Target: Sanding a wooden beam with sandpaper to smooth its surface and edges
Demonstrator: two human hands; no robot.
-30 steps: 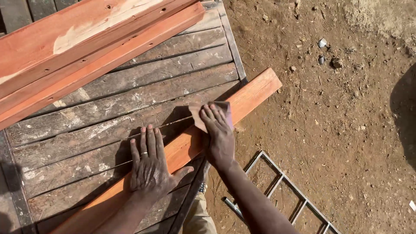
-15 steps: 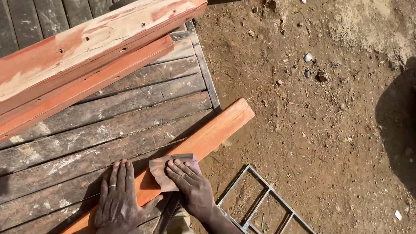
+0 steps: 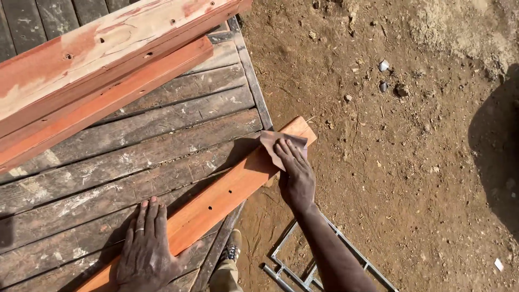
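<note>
A long reddish-orange wooden plank (image 3: 216, 203) lies slanted across a weathered grey plank table (image 3: 135, 140), its far end overhanging the table edge. My left hand (image 3: 146, 249) is flat on the table, fingers spread, with the thumb against the plank's lower part. My right hand (image 3: 294, 173) presses a brown sheet of sandpaper (image 3: 273, 141) onto the plank's far end, fingers flat on the sheet.
Two more reddish boards (image 3: 97, 70) are stacked along the table's upper left. Bare dirt ground (image 3: 405, 162) with small stones lies to the right. A grey metal frame (image 3: 303, 270) rests on the ground near my shoe (image 3: 232, 254), below the table edge.
My right hand has slid the sandpaper up the plank to its far end. The view has shifted, and my left hand stays low on the plank.
</note>
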